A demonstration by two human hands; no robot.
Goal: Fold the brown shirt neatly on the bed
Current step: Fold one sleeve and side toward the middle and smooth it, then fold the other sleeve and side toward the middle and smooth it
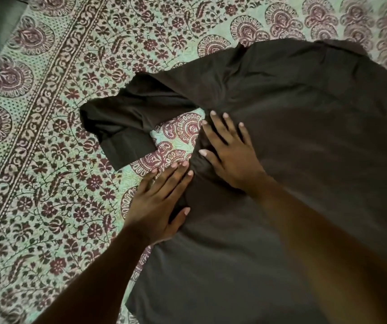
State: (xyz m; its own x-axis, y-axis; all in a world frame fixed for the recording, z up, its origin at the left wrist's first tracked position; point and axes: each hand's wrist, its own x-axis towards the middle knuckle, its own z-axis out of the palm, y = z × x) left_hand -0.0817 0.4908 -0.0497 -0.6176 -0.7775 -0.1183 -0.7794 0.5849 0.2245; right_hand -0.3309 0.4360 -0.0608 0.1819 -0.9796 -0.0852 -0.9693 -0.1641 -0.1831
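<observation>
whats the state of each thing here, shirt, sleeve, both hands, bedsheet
brown shirt: spread out on the bed, body mostly flat, not yet folded
sleeve: sticking out to the side, bent and creased, cuff end lying flat
left hand: open, palm down at the shirt's side edge
right hand: open, fingers spread, pressing flat on the shirt
bedsheet: patterned, lying under the shirt

A bed (47, 183) with green floral sheet carries the spread brown shirt (305, 136).
</observation>
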